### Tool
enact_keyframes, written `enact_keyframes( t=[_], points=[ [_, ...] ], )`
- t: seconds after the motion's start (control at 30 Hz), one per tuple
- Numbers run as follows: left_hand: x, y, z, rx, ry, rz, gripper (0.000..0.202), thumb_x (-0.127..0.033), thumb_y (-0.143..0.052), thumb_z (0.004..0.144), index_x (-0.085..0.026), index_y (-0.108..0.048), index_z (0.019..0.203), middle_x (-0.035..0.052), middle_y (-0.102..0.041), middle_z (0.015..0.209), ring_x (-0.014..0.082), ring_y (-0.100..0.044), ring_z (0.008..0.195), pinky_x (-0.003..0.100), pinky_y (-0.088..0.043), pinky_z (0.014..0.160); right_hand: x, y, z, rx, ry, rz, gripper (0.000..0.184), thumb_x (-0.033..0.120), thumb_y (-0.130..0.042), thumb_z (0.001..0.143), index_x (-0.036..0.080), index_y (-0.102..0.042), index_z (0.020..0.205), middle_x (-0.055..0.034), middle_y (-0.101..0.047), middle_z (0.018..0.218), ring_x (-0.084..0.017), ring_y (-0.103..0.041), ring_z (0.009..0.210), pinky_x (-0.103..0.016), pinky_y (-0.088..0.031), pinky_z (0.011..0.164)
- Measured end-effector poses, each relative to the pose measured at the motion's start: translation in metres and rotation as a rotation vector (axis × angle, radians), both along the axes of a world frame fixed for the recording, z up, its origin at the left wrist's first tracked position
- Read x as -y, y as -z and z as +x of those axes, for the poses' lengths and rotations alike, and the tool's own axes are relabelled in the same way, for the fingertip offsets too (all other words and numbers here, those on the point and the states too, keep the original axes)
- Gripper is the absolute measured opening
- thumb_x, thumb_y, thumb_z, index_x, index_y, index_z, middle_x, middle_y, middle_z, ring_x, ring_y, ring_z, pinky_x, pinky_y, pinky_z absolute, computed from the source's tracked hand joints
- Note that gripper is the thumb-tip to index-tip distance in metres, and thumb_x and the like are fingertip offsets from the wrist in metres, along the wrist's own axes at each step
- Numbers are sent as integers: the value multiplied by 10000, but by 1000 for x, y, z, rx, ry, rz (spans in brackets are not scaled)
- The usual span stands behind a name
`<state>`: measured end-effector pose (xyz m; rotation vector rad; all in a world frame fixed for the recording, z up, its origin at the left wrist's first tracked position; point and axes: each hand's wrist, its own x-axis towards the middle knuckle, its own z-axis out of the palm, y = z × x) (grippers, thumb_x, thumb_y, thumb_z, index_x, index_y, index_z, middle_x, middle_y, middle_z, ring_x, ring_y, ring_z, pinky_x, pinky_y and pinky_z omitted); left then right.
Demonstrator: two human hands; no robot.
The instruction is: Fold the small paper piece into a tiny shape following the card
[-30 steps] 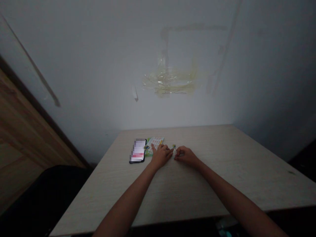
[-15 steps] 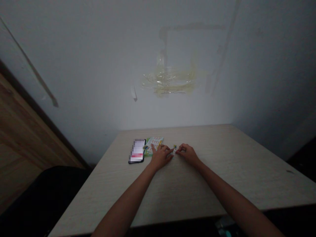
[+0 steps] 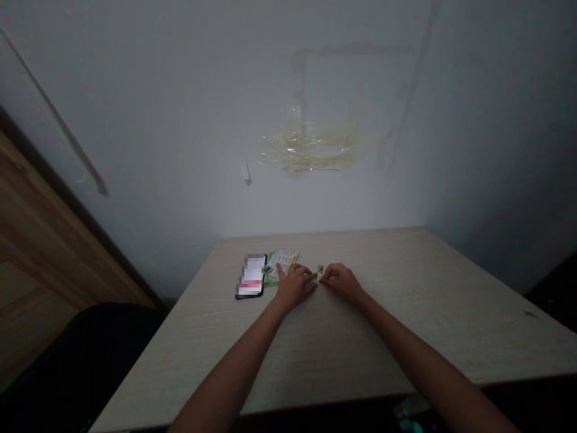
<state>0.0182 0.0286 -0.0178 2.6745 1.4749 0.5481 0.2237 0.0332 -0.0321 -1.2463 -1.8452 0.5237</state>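
Note:
My left hand (image 3: 295,287) lies palm down on the table with its fingers spread. Its outer finger reaches over a green and white printed leaflet (image 3: 285,257), while the index fingertip is by a small printed piece (image 3: 320,269), perhaps paper or a sticker. My right hand (image 3: 343,282) is closed in a pinch at the right side of that piece, whose lower part is mostly hidden by the fingers. Left of the leaflet lies a phone (image 3: 252,273) with a lit, partly pixelated screen.
The pale wood-grain table (image 3: 315,361) meets a grey wall (image 3: 180,120) at the back. Yellowed clear tape (image 3: 315,153) sticks to the wall. A dark object (image 3: 90,355) stands left of the table, near a wooden panel (image 3: 54,222). A small dark mark (image 3: 531,314) shows at the right.
My right fingertips have shifted slightly left over the small piece, and less of it shows. My left hand stays nearly where it was. The phone and leaflet have not moved on the table.

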Motion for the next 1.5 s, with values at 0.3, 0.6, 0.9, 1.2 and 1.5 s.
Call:
enact_keyframes(
  t=[0.3,0.6,0.9,1.2,1.5],
  points=[
    [-1,-2,1,30,-6,-27,320,-456,-606,869,-422,-628,1186,2,-641,1184,289,-426,1226,799,92,998,-12,3,3,47,80,18,123,319,-692,724,210,-634,725,-30,-675,818,-203,-600,885,-311,-453,807],
    [-1,-4,0,34,12,-28,317,-456,-605,869,-408,-634,1180,5,-648,1170,291,-426,1228,806,80,993,-24,8,6,20,103,35,82,279,-670,757,225,-614,733,-18,-692,801,-198,-628,882,-337,-470,849],
    [0,-4,1,40,12,-44,317,-458,-589,878,-411,-633,1188,9,-641,1175,288,-433,1219,797,88,998,-34,12,8,77,166,52,50,272,-659,775,229,-635,782,-25,-702,832,-209,-618,898,-337,-460,836],
    [-1,-1,-1,59,18,-22,304,-438,-607,873,-409,-633,1174,-1,-652,1156,272,-448,1210,795,108,994,-33,13,6,91,221,86,41,252,-639,790,222,-634,817,-34,-702,853,-214,-590,928,-341,-448,852],
    [3,-4,1,56,17,3,296,-433,-611,873,-376,-650,1160,5,-665,1107,246,-472,1177,746,131,1035,-27,7,12,-179,102,-10,97,234,-609,770,206,-593,861,-43,-722,957,-189,-675,945,-346,-472,904]
  ],
)
